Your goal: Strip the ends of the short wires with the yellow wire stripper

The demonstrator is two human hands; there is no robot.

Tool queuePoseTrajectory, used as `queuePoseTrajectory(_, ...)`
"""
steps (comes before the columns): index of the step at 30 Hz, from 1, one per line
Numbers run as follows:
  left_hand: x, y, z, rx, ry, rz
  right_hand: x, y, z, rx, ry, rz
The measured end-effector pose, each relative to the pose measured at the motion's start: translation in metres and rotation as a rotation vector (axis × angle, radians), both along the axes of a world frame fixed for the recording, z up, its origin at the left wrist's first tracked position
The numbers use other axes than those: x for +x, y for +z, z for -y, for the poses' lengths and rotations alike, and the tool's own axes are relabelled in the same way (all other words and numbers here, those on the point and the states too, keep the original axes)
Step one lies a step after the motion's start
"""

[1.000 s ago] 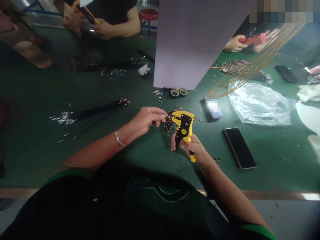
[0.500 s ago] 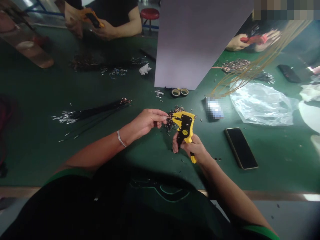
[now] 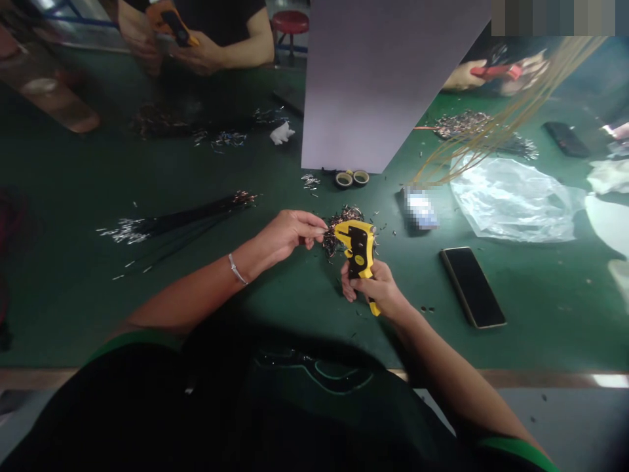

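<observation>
My right hand (image 3: pixel 376 286) is wrapped round the grip of a yellow and black wire stripper (image 3: pixel 361 246), its jaws pointing left. At those jaws, my left hand (image 3: pixel 295 235) pinches the end of what looks like a thin wire. Most of the wire is hidden by the fingers. Beneath and behind the stripper's head lies a pile of short wire pieces (image 3: pixel 350 212) with dark and copper-coloured bits. To the left, a bundle of black wires (image 3: pixel 184 216) rests on the table, silvery tips at one end and copper-coloured tips at the other.
A phone (image 3: pixel 472 287) lies right of my right hand. Beyond it are a clear plastic bag (image 3: pixel 515 200) and a blurred-out packet (image 3: pixel 419 210). Tape rolls (image 3: pixel 352 178) sit by an upright grey panel (image 3: pixel 388 85). Co-workers' hands (image 3: pixel 206 54) hold tools across the green table (image 3: pixel 275 314).
The wire stripper in my right hand has shifted slightly left, and its jaws look more closed than before. My left hand stays pinched at nearly the same spot. The whole view has shifted a little.
</observation>
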State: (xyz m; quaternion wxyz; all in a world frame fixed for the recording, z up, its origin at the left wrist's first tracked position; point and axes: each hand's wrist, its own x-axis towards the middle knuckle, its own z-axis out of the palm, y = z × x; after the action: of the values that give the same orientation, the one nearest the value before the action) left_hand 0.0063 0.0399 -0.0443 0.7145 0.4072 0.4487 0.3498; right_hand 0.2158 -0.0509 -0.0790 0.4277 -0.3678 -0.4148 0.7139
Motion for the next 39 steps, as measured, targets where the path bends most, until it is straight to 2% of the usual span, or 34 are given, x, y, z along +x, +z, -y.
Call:
queuePoseTrajectory(6, -0.002, -0.007, -0.005, 0.013, -0.005, -0.011, -0.004, -0.002, 0.0, -0.006, -0.032, 0.032)
queuePoseTrajectory(11, -0.002, -0.01, -0.009, 0.055, 0.037, -0.052, -0.008, -0.007, -0.001, -0.013, -0.078, 0.104)
queuePoseTrajectory(15, 0.0, -0.009, -0.009, 0.116, 0.082, -0.132, -0.01, -0.004, -0.002, 0.001, -0.06, 0.169)
queuePoseTrajectory(22, 0.0, -0.011, -0.009, 0.19, 0.137, -0.194, -0.003, -0.001, 0.001, 0.024, -0.034, 0.1)
queuePoseTrajectory(28, -0.003, -0.005, -0.011, 0.226, 0.214, -0.187, 0.01, 0.006, -0.005, 0.076, -0.132, 0.057)
queuePoseTrajectory(39, 0.007, 0.005, 0.01, 0.458, 0.357, -0.25, 0.001, 0.011, -0.008, 0.048, -0.103, 0.052)
